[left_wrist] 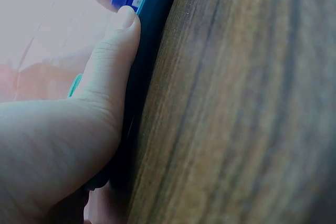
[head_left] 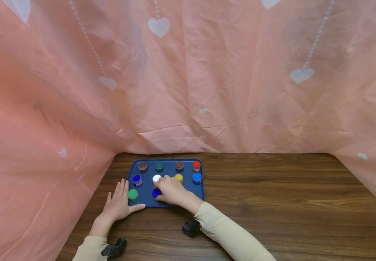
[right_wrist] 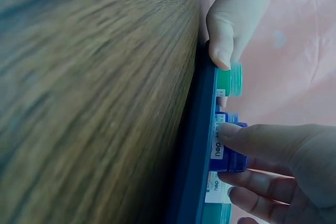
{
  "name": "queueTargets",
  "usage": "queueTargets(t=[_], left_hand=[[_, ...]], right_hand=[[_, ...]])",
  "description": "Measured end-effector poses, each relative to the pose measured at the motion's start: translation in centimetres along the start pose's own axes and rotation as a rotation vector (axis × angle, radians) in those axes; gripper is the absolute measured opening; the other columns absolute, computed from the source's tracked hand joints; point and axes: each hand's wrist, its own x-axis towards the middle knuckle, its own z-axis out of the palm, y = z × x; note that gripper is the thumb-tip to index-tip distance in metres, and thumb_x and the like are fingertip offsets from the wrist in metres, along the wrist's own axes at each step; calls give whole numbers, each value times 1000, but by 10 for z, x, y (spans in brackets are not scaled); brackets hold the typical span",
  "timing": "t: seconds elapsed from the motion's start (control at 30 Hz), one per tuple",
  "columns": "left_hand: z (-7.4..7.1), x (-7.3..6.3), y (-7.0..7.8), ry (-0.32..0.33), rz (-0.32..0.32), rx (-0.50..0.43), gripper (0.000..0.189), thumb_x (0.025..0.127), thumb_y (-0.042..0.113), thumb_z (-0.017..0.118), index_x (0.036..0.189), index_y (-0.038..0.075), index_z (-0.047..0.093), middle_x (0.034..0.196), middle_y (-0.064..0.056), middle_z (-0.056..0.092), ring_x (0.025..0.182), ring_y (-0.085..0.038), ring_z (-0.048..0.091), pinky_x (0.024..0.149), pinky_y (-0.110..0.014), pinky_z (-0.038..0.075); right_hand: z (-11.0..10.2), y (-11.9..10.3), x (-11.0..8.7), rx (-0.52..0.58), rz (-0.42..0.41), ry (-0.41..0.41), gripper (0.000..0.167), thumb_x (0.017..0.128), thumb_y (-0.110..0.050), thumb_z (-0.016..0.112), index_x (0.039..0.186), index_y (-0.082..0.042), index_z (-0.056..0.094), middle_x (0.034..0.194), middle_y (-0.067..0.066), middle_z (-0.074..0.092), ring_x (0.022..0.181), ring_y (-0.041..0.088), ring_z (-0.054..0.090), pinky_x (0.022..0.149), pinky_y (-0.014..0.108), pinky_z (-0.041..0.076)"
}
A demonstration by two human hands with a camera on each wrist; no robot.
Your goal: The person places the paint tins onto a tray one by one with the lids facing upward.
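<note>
A blue tray (head_left: 147,186) carries several small paint jars with coloured lids. At its front middle, my right hand (head_left: 174,191) pinches a dark blue paint jar (right_wrist: 239,156) between thumb and fingers, the jar's base right at the tray. My left hand (head_left: 116,206) lies against the tray's front left corner, fingers straight along the left side and thumb along the front rim. Beside those fingers stands a green paint jar (head_left: 133,195). Just behind the held jar is a white one (head_left: 156,178), and a yellow one (head_left: 179,178) is partly hidden by my right hand.
Along the tray's back row are two brown-lidded jars, a dark green jar (head_left: 159,166) and a red jar (head_left: 196,166). A violet-blue jar (head_left: 137,180) and a light blue jar (head_left: 196,178) stand at the sides. The wooden table (head_left: 273,203) meets a pink curtain (head_left: 227,90) behind.
</note>
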Motion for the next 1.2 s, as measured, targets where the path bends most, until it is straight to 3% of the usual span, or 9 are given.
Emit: queueTargets(t=[0.23, 0.47, 0.73, 0.97, 1.2], left_hand=[[-4, 0, 4, -4, 1, -4, 129, 73, 79, 61, 153, -9, 9, 160, -30, 4, 148, -49, 4, 111, -73, 7], [-3, -1, 7, 25, 14, -16, 129, 72, 78, 62, 152, -10, 12, 160, -31, 6, 148, -50, 7, 111, -74, 8], [-2, 4, 11, 4, 12, -23, 130, 73, 78, 62, 153, -9, 9, 160, -31, 4, 148, -49, 3, 112, -73, 7], [-6, -1, 9, -7, 7, -42, 130, 72, 78, 62, 154, -7, 7, 160, -31, 4, 149, -48, 3, 112, -73, 5], [-12, -10, 5, 44, 11, -33, 126, 74, 75, 63, 154, -6, 8, 160, -31, 7, 148, -49, 5, 110, -75, 6]], right_hand=[[-1, -1, 4, 28, 14, 0, 34, 85, -40, 74, 112, -20, 73, 108, 0, 70, 95, 17, 60, 79, 29, 50], [-2, 3, -4, 37, 13, 18, 40, 86, -43, 72, 119, -22, 69, 113, -2, 69, 96, 15, 57, 79, 27, 49], [-12, 23, -33, 34, 8, 74, 47, 86, -41, 72, 127, -21, 65, 116, 1, 68, 105, 19, 58, 87, 33, 50], [-19, 47, -66, 59, 29, 170, 43, 84, -37, 75, 120, -17, 68, 112, 1, 67, 95, 20, 57, 74, 33, 46], [-28, 70, -93, 94, 58, 252, 40, 82, -31, 77, 117, -12, 69, 110, 4, 69, 96, 23, 57, 77, 40, 46]])
